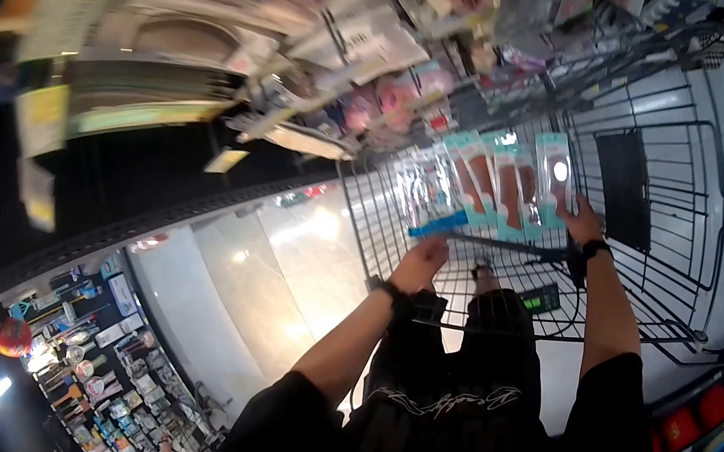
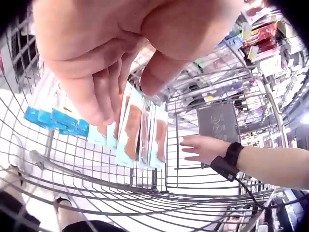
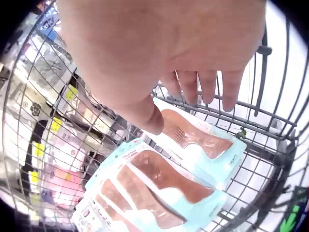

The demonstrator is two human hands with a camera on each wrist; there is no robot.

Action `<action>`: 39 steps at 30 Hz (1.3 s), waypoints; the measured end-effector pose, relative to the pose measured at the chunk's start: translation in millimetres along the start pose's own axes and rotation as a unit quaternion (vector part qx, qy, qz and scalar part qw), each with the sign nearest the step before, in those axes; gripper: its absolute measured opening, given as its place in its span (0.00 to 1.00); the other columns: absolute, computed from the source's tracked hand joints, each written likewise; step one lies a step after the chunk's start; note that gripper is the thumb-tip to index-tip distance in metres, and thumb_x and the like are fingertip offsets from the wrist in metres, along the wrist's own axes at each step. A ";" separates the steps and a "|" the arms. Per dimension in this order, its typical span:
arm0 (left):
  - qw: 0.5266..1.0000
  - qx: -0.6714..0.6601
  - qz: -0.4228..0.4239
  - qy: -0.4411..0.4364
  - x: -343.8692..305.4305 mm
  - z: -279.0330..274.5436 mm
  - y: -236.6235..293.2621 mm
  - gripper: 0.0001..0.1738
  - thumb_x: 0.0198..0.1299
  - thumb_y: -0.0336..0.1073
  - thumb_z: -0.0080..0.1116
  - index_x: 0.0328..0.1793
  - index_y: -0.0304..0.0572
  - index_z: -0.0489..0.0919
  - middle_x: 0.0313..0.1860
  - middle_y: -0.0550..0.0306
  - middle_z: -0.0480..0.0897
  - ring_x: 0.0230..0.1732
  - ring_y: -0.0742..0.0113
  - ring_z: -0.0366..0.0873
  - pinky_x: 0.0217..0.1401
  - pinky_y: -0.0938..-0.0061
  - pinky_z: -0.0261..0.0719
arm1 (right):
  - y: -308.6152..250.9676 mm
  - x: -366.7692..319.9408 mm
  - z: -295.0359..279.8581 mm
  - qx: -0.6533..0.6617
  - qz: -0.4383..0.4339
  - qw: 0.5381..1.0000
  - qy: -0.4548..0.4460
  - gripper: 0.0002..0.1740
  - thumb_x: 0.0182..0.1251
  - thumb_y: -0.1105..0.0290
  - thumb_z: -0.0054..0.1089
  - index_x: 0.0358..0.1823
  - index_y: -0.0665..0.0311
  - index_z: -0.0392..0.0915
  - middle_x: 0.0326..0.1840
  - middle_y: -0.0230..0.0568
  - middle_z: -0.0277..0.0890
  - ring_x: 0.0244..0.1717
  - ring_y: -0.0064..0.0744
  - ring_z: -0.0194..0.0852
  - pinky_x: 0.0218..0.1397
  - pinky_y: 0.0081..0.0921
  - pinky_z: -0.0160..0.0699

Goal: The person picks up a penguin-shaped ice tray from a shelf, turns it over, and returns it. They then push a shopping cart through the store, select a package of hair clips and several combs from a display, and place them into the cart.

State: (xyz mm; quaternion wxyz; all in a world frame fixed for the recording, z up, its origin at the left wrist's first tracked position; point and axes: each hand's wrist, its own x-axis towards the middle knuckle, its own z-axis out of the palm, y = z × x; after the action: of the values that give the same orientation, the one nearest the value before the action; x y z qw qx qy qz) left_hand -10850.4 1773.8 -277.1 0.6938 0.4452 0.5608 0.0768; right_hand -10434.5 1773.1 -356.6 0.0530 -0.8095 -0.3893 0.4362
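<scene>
Several brown wooden combs in clear packs with mint-green edges [image 3: 193, 140] lie side by side in a wire shopping cart [image 1: 656, 282]. My right hand [image 1: 582, 223] is beside the rightmost comb pack [image 1: 549, 166]. In the left wrist view the fingers of this right hand [image 2: 205, 149] are extended and apart; in the right wrist view the thumb overlaps the pack's upper edge. Loosely bent fingers of my left hand [image 2: 111, 72] hang over the packs, with nothing seen gripped in them. Close to that hand are clear packs with blue ends [image 2: 58, 121].
Shelves of packaged goods [image 1: 203, 31] run along the cart's far left side. A dark panel [image 1: 624, 187] is fixed to the cart's wire wall. Colourful round items [image 1: 700, 422] fill a shelf at the lower right. Shiny floor [image 1: 271, 259] shows left of the cart.
</scene>
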 end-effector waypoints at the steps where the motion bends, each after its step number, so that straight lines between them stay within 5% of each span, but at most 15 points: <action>1: 1.000 0.000 -0.012 0.010 -23.1 -13.2 18.0 0.24 0.71 0.35 0.59 0.69 0.32 0.72 0.58 0.50 0.84 0.59 0.65 0.80 0.64 0.72 0.77 | -4.0 -8.1 -6.8 0.018 0.004 1.000 0.002 0.50 0.63 0.42 0.65 0.75 0.72 0.60 0.75 0.62 0.65 0.75 0.55 0.64 0.75 0.40 0.65; 4: 0.998 0.026 -0.014 0.047 -83.5 -47.0 47.3 0.22 0.72 0.33 0.57 0.70 0.32 0.72 0.59 0.51 0.83 0.58 0.64 0.81 0.63 0.72 0.78 | -8.8 -3.4 -19.0 0.104 -0.008 0.995 -0.008 0.41 0.64 0.52 0.68 0.70 0.73 0.66 0.68 0.60 0.73 0.71 0.51 0.70 0.71 0.37 0.69; 8: 0.987 -0.072 0.096 0.110 -138.4 -76.0 88.3 0.19 0.72 0.33 0.57 0.66 0.33 0.74 0.54 0.52 0.85 0.56 0.67 0.82 0.62 0.72 0.78 | -84.2 -54.7 -80.7 0.065 -0.169 0.981 0.069 0.25 0.68 0.64 0.63 0.63 0.70 0.74 0.60 0.54 0.78 0.64 0.48 0.76 0.65 0.38 0.74; 13: 0.964 -0.125 0.205 0.116 -203.8 -114.9 193.6 0.17 0.74 0.30 0.54 0.66 0.33 0.73 0.56 0.51 0.84 0.60 0.67 0.81 0.65 0.75 0.77 | -202.4 -149.9 -148.1 0.178 -0.292 0.938 0.056 0.18 0.71 0.69 0.62 0.60 0.67 0.77 0.49 0.35 0.80 0.50 0.24 0.77 0.55 0.24 0.76; 18: 0.908 -0.146 0.392 0.031 -296.7 -153.6 314.6 0.19 0.74 0.26 0.52 0.69 0.35 0.72 0.59 0.53 0.83 0.62 0.66 0.79 0.67 0.72 0.76 | -355.5 -290.6 -196.4 0.163 -0.412 0.896 0.016 0.15 0.72 0.71 0.62 0.57 0.68 0.78 0.50 0.36 0.83 0.50 0.27 0.82 0.55 0.25 0.78; 24: 0.823 -0.158 0.523 0.155 -342.3 -235.0 430.7 0.22 0.71 0.31 0.58 0.68 0.32 0.71 0.56 0.55 0.81 0.57 0.71 0.78 0.61 0.77 0.76 | -538.4 -424.2 -213.3 0.060 -0.558 0.827 0.022 0.15 0.73 0.72 0.62 0.57 0.69 0.78 0.54 0.37 0.82 0.54 0.26 0.80 0.59 0.25 0.76; 27: 0.814 -0.157 0.495 0.260 -352.6 -274.1 482.8 0.32 0.67 0.36 0.60 0.73 0.26 0.64 0.61 0.47 0.79 0.61 0.63 0.76 0.66 0.73 0.73 | -614.2 -442.4 -198.9 0.039 -0.598 0.800 0.013 0.18 0.73 0.71 0.62 0.61 0.69 0.76 0.58 0.39 0.80 0.60 0.28 0.77 0.65 0.26 0.73; 29: 0.820 -0.201 0.472 0.252 -325.9 -307.4 508.5 0.35 0.66 0.35 0.58 0.75 0.24 0.60 0.68 0.40 0.75 0.67 0.58 0.74 0.69 0.71 0.70 | -665.9 -434.2 -195.5 0.055 -0.598 0.800 -0.016 0.21 0.74 0.69 0.61 0.64 0.69 0.74 0.61 0.41 0.79 0.64 0.30 0.75 0.68 0.26 0.71; 32: 0.799 -0.130 0.458 0.367 -324.7 -327.2 532.0 0.34 0.59 0.32 0.58 0.71 0.23 0.64 0.64 0.27 0.75 0.68 0.37 0.73 0.70 0.59 0.71 | -725.9 -414.0 -190.3 0.074 -0.585 0.808 -0.023 0.28 0.75 0.65 0.60 0.70 0.71 0.68 0.68 0.45 0.74 0.69 0.33 0.69 0.74 0.28 0.63; 34: 0.792 -0.105 0.455 0.393 -303.3 -340.3 543.7 0.32 0.58 0.32 0.60 0.68 0.26 0.65 0.62 0.28 0.76 0.68 0.33 0.72 0.72 0.57 0.68 | -758.9 -388.6 -182.8 0.086 -0.606 0.789 -0.051 0.32 0.73 0.65 0.61 0.74 0.71 0.64 0.71 0.47 0.71 0.71 0.35 0.68 0.75 0.28 0.61; 36: 0.759 -0.107 0.481 0.425 -271.8 -355.9 546.3 0.33 0.58 0.36 0.62 0.68 0.29 0.66 0.67 0.28 0.72 0.71 0.34 0.68 0.74 0.56 0.67 | -781.2 -389.3 -167.2 0.066 -0.604 0.794 0.033 0.35 0.71 0.67 0.61 0.76 0.71 0.60 0.73 0.48 0.69 0.71 0.37 0.67 0.74 0.27 0.62; 37: 0.780 -0.095 0.444 0.429 -265.0 -361.9 551.1 0.33 0.58 0.36 0.62 0.68 0.30 0.66 0.69 0.29 0.71 0.72 0.35 0.67 0.75 0.56 0.66 | -794.2 -384.5 -163.0 0.103 -0.567 0.817 -0.009 0.37 0.69 0.68 0.61 0.77 0.70 0.59 0.71 0.46 0.70 0.68 0.37 0.70 0.70 0.27 0.65; 39: 0.797 -0.065 0.376 0.468 -246.0 -364.9 557.8 0.36 0.59 0.39 0.63 0.71 0.31 0.65 0.72 0.30 0.68 0.74 0.37 0.66 0.77 0.56 0.64 | -808.9 -384.0 -157.6 0.116 -0.522 0.844 0.052 0.29 0.66 0.69 0.58 0.68 0.71 0.69 0.58 0.45 0.78 0.55 0.35 0.75 0.59 0.29 0.72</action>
State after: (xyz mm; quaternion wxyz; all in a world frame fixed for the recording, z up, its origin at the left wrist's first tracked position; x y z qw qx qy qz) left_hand -11028.6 2148.8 299.5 0.2912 0.4846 0.5993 0.5668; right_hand -10910.7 2112.4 339.6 0.3860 -0.4963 -0.6977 0.3434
